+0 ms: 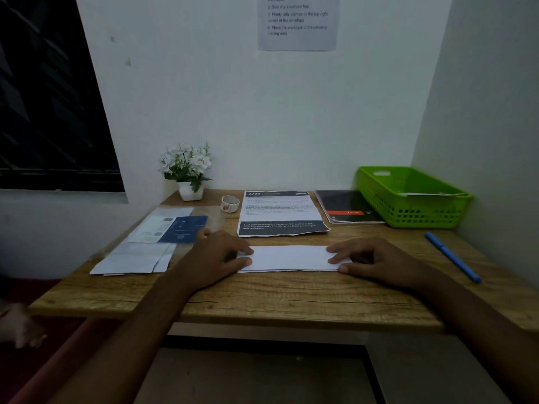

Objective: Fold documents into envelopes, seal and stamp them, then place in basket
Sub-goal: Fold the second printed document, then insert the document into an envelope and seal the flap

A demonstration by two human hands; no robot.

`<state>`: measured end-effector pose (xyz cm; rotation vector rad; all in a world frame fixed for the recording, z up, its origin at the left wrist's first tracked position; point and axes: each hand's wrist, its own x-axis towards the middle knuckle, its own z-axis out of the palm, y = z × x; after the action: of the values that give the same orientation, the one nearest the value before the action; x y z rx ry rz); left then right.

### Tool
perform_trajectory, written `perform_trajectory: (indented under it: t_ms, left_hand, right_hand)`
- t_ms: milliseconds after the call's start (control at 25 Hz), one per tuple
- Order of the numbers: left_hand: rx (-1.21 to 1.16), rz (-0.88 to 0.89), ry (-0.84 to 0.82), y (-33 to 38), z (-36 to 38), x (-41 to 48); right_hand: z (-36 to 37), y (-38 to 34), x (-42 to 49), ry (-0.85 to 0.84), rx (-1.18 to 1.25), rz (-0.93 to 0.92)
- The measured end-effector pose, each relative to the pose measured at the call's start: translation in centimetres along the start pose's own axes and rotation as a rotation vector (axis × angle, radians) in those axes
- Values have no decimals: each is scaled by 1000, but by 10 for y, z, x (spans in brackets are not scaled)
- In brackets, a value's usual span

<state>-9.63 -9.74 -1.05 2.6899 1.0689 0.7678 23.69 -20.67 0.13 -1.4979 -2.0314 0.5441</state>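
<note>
White paper lies flat under my fingers [245, 252]: a folded document [288, 258], creased into a long strip, sits on the worktop [262, 295] right in front of me. My left hand [217, 253] presses its left end and my right hand [376, 259] presses its right end, both with fingers stretched out and palms down. Neither hand grips anything; they only hold the strip flat against the wood.

Just left of my left hand lies a loose pile of envelopes [137, 258], with a blue and white printed one [172, 228] on top. Behind the strip is a printed sheet [280, 212] with dark bands, and beside it a small roll of stamps [230, 203], as far as I can tell. A dark notebook [347, 207] sits further right, touching the green basket [408, 199] in the back corner, which seems to hold one pale flat item already. A blue pen [452, 256] lies near the right edge.

I judge the folding nearly finished for this document. Sliding it into an envelope, sealing, stamping and dropping it in the basket all remain.
</note>
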Motion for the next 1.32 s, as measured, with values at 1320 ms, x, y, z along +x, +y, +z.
perform_trajectory:
  t_ms: [1320]
  left_hand:
    - [-85, -599, 666, -119, -87, -89]
  right_hand:
    - [182, -203, 177, 63, -686, -613]
